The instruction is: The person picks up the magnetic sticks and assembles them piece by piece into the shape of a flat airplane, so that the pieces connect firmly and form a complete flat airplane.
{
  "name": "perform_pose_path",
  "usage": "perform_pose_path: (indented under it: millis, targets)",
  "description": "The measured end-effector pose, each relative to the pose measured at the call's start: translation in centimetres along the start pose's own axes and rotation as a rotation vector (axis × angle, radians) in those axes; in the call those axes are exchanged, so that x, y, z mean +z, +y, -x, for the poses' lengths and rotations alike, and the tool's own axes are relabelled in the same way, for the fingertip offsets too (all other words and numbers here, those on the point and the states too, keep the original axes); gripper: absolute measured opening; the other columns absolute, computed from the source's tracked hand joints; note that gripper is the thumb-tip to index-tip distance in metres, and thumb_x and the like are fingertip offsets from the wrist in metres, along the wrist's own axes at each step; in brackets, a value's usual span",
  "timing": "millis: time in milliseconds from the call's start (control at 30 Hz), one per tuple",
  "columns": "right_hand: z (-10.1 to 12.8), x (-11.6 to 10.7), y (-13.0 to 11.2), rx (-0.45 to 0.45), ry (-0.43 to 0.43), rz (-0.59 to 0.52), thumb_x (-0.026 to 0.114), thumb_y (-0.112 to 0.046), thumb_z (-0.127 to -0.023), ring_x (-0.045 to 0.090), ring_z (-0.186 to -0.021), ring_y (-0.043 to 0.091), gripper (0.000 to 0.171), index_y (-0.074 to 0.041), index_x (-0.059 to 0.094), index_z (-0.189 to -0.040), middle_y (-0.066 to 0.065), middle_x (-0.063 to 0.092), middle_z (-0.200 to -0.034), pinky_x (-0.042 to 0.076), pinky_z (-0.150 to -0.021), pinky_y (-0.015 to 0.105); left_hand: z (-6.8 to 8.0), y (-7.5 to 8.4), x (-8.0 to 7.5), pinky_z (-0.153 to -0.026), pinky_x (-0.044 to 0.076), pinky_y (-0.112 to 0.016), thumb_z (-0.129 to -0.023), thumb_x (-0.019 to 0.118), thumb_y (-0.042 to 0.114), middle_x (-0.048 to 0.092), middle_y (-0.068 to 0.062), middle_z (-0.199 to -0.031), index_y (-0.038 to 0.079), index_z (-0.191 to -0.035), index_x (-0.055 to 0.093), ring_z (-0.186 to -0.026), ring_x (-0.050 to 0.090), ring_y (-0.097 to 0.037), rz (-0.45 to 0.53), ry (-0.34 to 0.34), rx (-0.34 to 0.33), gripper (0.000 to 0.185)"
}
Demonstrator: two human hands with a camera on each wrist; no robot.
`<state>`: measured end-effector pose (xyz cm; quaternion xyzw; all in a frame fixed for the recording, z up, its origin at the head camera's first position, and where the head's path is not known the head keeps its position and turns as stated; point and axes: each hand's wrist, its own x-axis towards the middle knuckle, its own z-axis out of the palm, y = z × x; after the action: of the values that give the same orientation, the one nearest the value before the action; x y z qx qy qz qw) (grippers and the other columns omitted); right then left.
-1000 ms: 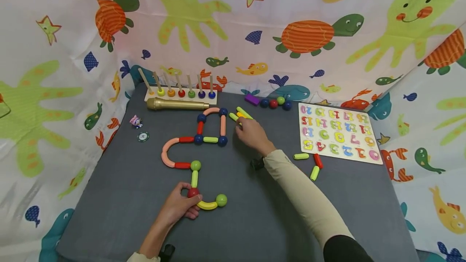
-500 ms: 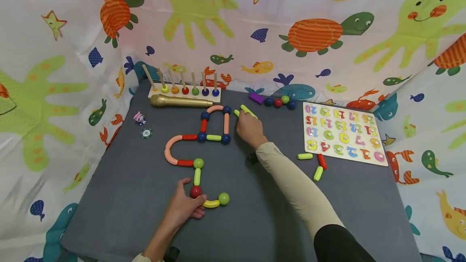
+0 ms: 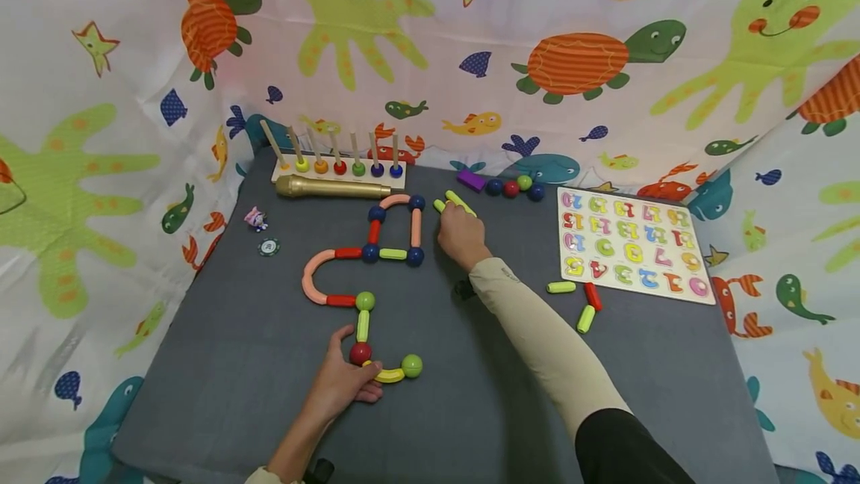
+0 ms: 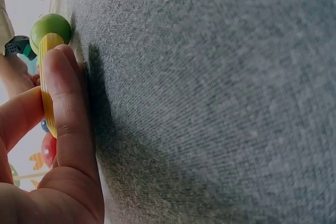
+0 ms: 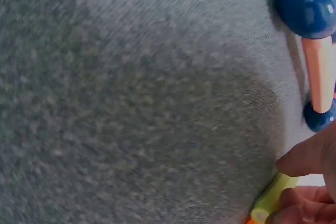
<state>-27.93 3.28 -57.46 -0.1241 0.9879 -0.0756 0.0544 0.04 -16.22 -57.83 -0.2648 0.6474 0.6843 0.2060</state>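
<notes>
A chain of toy building sticks and balls winds across the grey table. At its near end, my left hand (image 3: 339, 385) pinches the curved yellow stick (image 4: 47, 90) between thumb and fingers. This stick runs from the red ball (image 3: 360, 353) to a green ball (image 3: 412, 365). Farther back, my right hand (image 3: 461, 236) reaches over a small group of loose sticks. Its fingers close around a light green stick (image 5: 273, 196), mostly hidden by the hand in the head view. Another light green stick (image 3: 460, 204) pokes out beyond the knuckles. Just left is the blue-ball loop with a peach stick (image 3: 416, 228).
Behind the chain lie a gold microphone (image 3: 332, 187) and a peg stacker (image 3: 339, 168). Loose balls (image 3: 510, 188) and a purple block (image 3: 471, 180) sit at the back. A number board (image 3: 634, 245) lies right, near loose sticks (image 3: 586, 319). A figurine (image 3: 255, 219) and chip (image 3: 269, 246) are left.
My right hand has shifted slightly onto the loose sticks, covering the yellow one seen earlier. The left hand keeps its place at the curved yellow stick, its thumb a little farther along it.
</notes>
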Motion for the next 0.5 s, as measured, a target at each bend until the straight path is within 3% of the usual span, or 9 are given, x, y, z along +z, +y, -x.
perform_pose_path:
  millis: [200,333,400,500]
  targets:
    - [-0.1,-0.4,0.2,0.01,-0.082,0.043,0.064,-0.014,-0.104,0.073,-0.092,0.034,0.018,0.001,0.066,-0.114,0.017,0.071,-0.105,0.06,-0.079,0.055,-0.2,0.1,-0.2,-0.058,0.062,-0.039,-0.096,0.078,0.001,0.075,-0.021,-0.085,0.011,-0.165,0.014,-0.058,0.074,-0.028,0.026,-0.032,-0.016,0.095]
    - [0.3,-1.3,0.4,-0.017,-0.21,0.026,0.063,-0.016,-0.105,0.069,-0.086,0.031,0.014,-0.003,0.07,-0.105,0.013,0.07,-0.1,0.059,-0.077,0.053,-0.2,0.2,-0.4,-0.058,0.062,-0.039,-0.096,0.077,-0.001,0.075,-0.022,-0.087,0.012,-0.165,0.015,-0.059,0.074,-0.028,0.038,-0.036,-0.016,0.094]
    - [0.4,-0.9,1.3,-0.014,-0.3,-0.079,0.064,-0.02,-0.104,0.065,-0.078,0.028,0.016,-0.006,0.069,-0.098,0.011,0.067,-0.092,0.056,-0.071,0.046,-0.2,0.1,-0.5,-0.058,0.062,-0.039,-0.096,0.077,0.0,0.075,-0.022,-0.087,0.012,-0.165,0.015,-0.059,0.074,-0.028,0.04,-0.038,-0.015,0.093]
    - [1.9,-0.9,2.9,0.04,-0.402,-0.333,0.067,-0.024,-0.104,0.058,-0.063,0.022,0.026,-0.007,0.066,-0.084,0.006,0.06,-0.076,0.048,-0.059,0.034,-0.2,0.1,-0.3,-0.058,0.062,-0.039,-0.096,0.077,0.0,0.075,-0.021,-0.087,0.013,-0.164,0.016,-0.059,0.074,-0.028,0.042,-0.045,-0.015,0.093]
